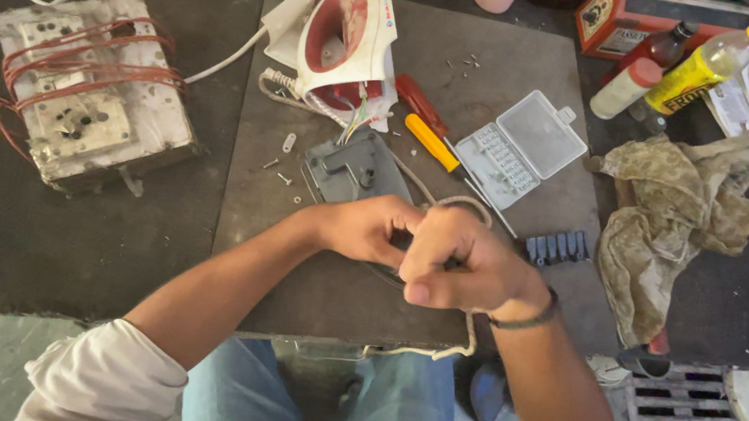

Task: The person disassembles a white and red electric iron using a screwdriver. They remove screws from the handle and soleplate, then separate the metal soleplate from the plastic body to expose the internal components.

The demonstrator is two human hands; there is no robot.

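My left hand (362, 227) and my right hand (462, 264) meet over the front of a grey work board (421, 56), both curled tight around a small dark part and a pale cord (462, 205) that loops over my right fist; the part itself is mostly hidden. Just beyond my hands lies a grey metal soleplate (356, 167) of an opened clothes iron. Its white and red shell (348, 34) lies tilted behind it, wires showing.
Screwdrivers with yellow (432, 142) and red (421, 102) handles lie beside an open clear bit case (522, 147) and a bit strip (556, 246). A rag (672, 220), bottles (708, 63), a wired metal block (85, 91) and loose screws (284, 175) surround the board.
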